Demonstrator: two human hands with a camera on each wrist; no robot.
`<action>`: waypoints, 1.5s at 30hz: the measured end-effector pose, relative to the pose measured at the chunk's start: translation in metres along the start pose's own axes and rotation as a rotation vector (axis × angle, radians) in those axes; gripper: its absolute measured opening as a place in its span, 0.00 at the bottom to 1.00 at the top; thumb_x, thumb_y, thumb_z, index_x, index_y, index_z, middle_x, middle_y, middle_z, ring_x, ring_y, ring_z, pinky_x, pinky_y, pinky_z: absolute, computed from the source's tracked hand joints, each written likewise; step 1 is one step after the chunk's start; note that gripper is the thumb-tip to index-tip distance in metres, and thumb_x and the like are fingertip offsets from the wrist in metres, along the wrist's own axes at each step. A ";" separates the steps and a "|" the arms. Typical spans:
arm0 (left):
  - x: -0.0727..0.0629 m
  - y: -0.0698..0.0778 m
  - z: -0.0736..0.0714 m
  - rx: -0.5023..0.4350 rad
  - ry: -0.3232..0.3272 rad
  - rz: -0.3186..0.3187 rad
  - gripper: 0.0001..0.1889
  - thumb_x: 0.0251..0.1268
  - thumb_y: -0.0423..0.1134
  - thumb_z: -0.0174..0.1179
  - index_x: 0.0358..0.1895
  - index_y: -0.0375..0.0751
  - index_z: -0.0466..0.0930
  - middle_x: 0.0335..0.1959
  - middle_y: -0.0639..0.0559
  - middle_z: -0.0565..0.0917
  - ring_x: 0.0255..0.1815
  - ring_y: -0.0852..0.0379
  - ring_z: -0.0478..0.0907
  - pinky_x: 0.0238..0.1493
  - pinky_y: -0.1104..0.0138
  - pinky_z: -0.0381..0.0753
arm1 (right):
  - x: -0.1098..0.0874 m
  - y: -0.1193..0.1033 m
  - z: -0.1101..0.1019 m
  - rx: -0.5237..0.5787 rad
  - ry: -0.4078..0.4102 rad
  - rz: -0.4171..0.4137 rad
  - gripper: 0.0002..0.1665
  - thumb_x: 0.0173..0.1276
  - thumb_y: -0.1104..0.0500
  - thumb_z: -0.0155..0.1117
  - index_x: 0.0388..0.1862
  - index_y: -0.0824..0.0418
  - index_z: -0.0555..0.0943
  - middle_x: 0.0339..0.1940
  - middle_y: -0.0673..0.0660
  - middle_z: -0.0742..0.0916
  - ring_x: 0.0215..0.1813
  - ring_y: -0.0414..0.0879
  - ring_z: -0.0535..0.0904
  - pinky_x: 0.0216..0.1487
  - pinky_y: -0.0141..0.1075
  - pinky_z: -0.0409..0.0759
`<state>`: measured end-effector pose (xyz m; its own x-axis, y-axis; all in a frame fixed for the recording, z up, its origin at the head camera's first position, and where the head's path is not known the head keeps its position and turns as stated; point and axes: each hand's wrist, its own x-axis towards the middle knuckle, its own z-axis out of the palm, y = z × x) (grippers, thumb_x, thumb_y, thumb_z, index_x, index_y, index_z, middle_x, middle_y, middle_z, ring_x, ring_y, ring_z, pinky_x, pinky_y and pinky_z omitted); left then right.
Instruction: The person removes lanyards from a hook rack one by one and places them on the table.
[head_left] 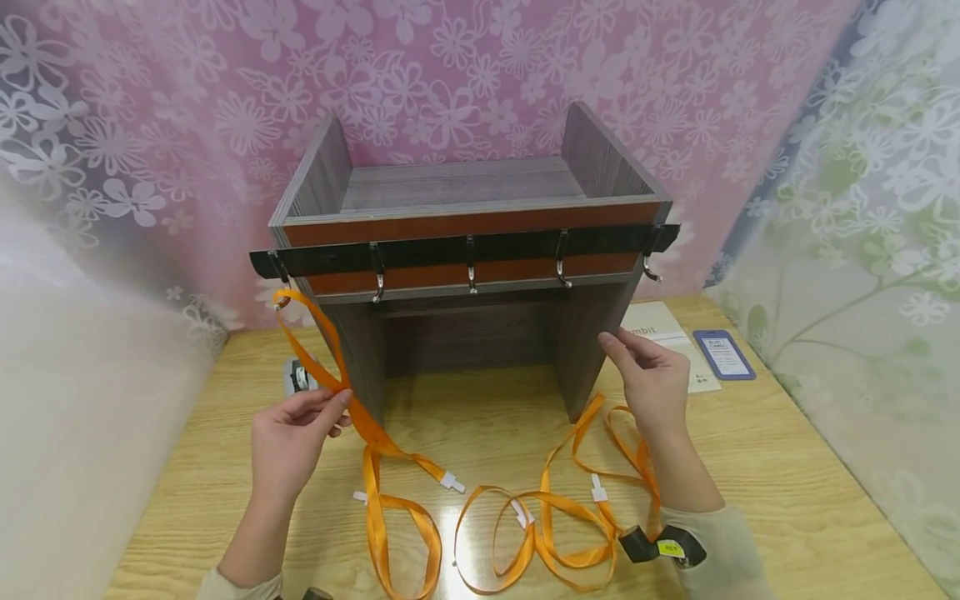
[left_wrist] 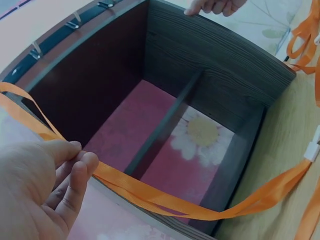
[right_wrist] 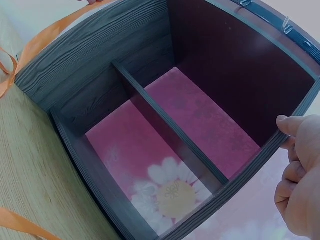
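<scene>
My left hand (head_left: 288, 442) pinches an orange lanyard (head_left: 367, 428) just left of a grey wood-grain shelf (head_left: 588, 358). The lanyard's upper loop hangs over the leftmost hook (head_left: 279, 267) of a black hook rail (head_left: 427, 252) across the shelf's front. Its lower end, with a white clip (head_left: 452, 482), trails on the table. In the left wrist view the strap (left_wrist: 150, 192) runs along the side panel's edge, between thumb and fingers. My right hand (head_left: 651, 379) grips the front edge of the right side panel, thumb on the inner side in the right wrist view.
More orange lanyards (head_left: 551, 554) with white clips lie looped along the table's front (head_left: 472, 417). Behind my right hand are a printed paper (head_left: 656, 321) and a blue card holder (head_left: 724, 355). A grey-and-white object (head_left: 298, 377) sits behind the left strap. Flowered cloth hangs behind.
</scene>
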<state>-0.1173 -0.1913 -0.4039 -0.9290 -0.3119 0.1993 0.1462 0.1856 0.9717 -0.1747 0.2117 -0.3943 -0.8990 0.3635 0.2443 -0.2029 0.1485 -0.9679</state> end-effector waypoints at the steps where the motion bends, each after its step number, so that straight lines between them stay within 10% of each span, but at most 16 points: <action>1: 0.000 0.001 0.000 -0.013 -0.001 0.007 0.09 0.60 0.32 0.71 0.36 0.26 0.87 0.22 0.56 0.89 0.20 0.59 0.85 0.25 0.70 0.85 | 0.000 0.000 0.000 -0.003 -0.001 0.001 0.21 0.64 0.55 0.74 0.49 0.68 0.87 0.33 0.42 0.91 0.37 0.36 0.84 0.45 0.22 0.82; 14: -0.002 0.032 0.005 -0.105 -0.038 0.074 0.05 0.59 0.26 0.70 0.32 0.25 0.86 0.22 0.54 0.89 0.19 0.59 0.85 0.23 0.71 0.84 | 0.000 -0.001 0.001 0.019 -0.004 -0.013 0.16 0.66 0.62 0.72 0.48 0.71 0.87 0.32 0.35 0.90 0.36 0.34 0.85 0.45 0.22 0.83; 28: -0.002 0.075 0.005 -0.468 -0.145 0.285 0.08 0.57 0.14 0.62 0.32 0.27 0.87 0.25 0.47 0.90 0.20 0.55 0.85 0.21 0.70 0.83 | 0.001 0.002 0.003 0.053 0.029 -0.023 0.19 0.62 0.61 0.75 0.47 0.73 0.87 0.30 0.38 0.90 0.34 0.33 0.85 0.42 0.22 0.83; 45: -0.016 0.101 -0.047 -0.681 0.026 0.462 0.06 0.49 0.03 0.53 0.30 0.07 0.77 0.23 0.33 0.86 0.18 0.47 0.84 0.21 0.68 0.83 | 0.002 0.003 0.003 0.076 0.015 -0.041 0.17 0.62 0.60 0.75 0.45 0.72 0.88 0.29 0.39 0.91 0.32 0.33 0.84 0.41 0.23 0.83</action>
<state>-0.0717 -0.2114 -0.3027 -0.7173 -0.3658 0.5930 0.6942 -0.3027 0.6531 -0.1781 0.2102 -0.3973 -0.8837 0.3723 0.2837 -0.2685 0.0932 -0.9588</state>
